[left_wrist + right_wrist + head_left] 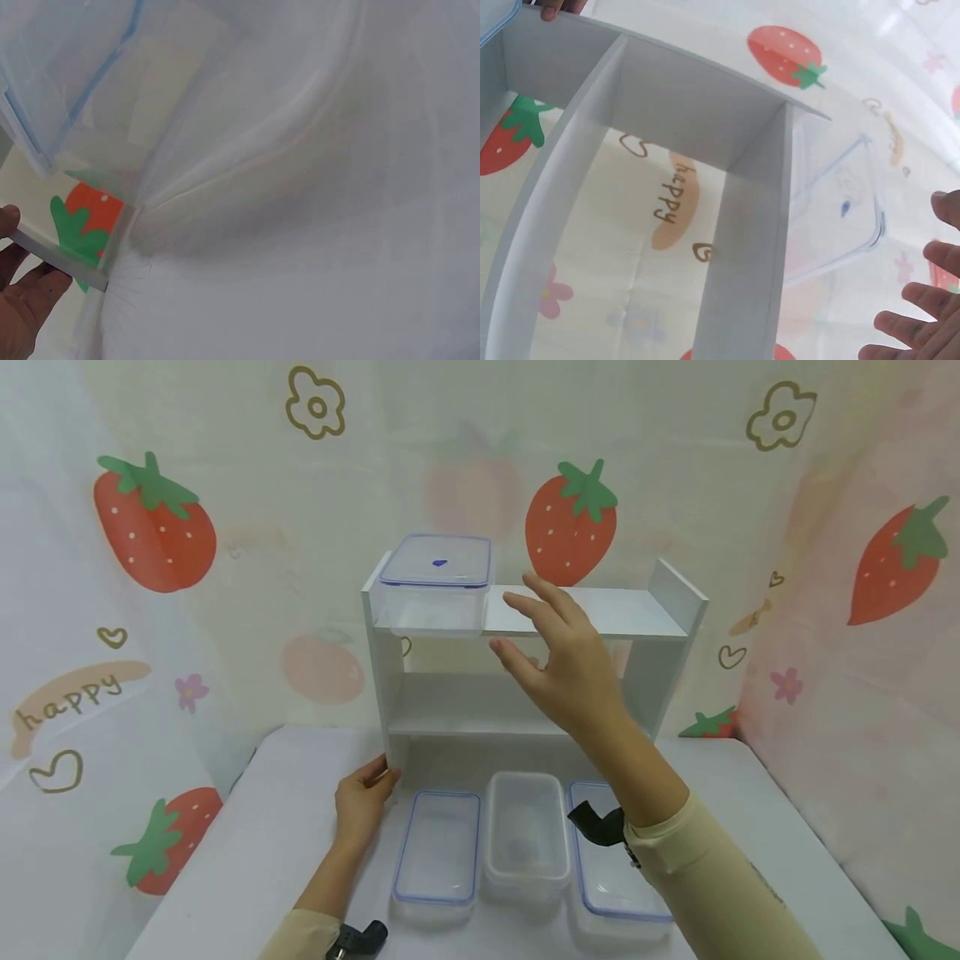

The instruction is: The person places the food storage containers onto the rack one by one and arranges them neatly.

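A white shelf unit (480, 703) stands on the table, with a clear lidded food container (435, 602) on the left of its top board. My left hand (363, 802) grips the lower front edge of the unit's left side panel; the left wrist view shows the thumb (7, 221) on one face and fingers on the other. My right hand (566, 656) is raised before the top board, right of that container, fingers spread and holding nothing. In the right wrist view these fingers (922, 300) stand apart from the container (840, 210).
In front of the unit, three containers sit in a row on the white table (300, 777): a blue-rimmed one (438, 852) at left, a frosted one (527, 827) in the middle, another blue-rimmed one (611, 881) at right, partly behind my right forearm. A strawberry-printed curtain (247, 527) hangs behind.
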A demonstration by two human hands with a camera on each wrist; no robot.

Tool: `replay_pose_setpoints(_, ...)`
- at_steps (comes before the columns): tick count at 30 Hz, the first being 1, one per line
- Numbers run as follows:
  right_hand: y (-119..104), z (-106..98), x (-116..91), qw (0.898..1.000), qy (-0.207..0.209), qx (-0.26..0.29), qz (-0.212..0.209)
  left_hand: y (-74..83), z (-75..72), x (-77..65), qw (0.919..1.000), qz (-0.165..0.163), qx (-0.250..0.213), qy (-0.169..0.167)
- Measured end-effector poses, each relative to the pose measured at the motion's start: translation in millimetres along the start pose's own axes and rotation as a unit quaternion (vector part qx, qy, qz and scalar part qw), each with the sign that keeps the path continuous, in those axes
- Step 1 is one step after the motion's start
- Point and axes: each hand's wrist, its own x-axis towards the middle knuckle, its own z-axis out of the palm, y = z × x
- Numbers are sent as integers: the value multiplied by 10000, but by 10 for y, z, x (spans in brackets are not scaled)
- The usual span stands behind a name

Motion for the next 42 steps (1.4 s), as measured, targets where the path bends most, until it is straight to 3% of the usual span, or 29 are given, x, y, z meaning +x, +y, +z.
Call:
replay_pose_setpoints(12, 105, -215, -381, 9988, 308, 68, -381, 40, 6, -21, 10000, -48, 6, 8)
replay_pose_setpoints(29, 316, -381, -902, 9996, 266, -13, -72, 45, -9, -37, 9998, -129, 24, -117)
replay_pose_setpoints(42, 497, -380, -1326, 9985, 418, 362, 39, 65, -28, -69, 9998, -163, 90, -93)
